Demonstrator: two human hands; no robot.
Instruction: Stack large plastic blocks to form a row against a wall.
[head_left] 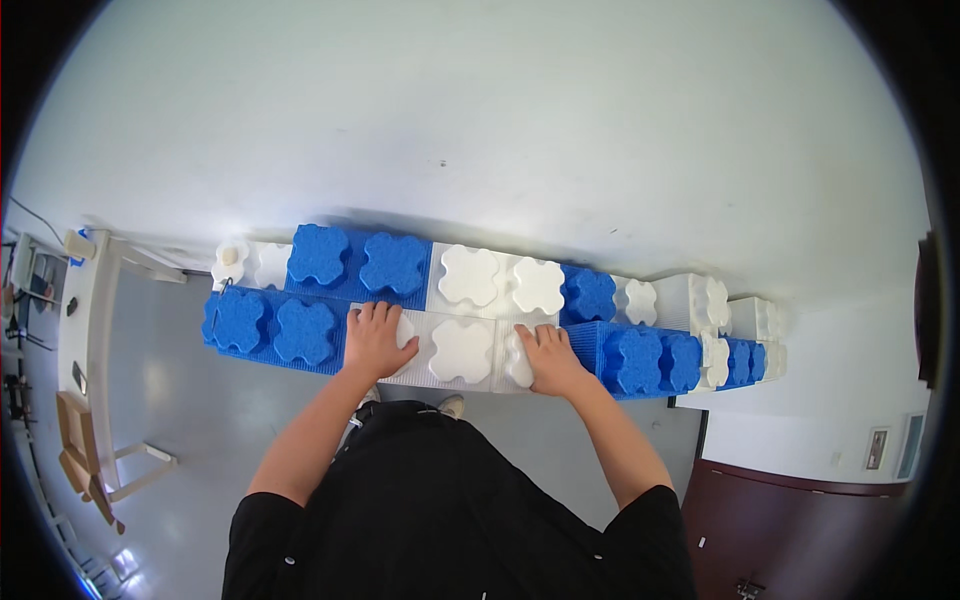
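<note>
I see the front white blocks (pixel 461 350) in the centre of the frame. The left hand (pixel 376 343) and the right hand (pixel 550 361) touch their two ends; whether the fingers (pixel 381 311) grasp, I cannot tell.

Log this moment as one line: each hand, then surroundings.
left hand: on front-row white block | right hand: at white knob, beside blue block | behind: blue-and-white back row, wall
</note>
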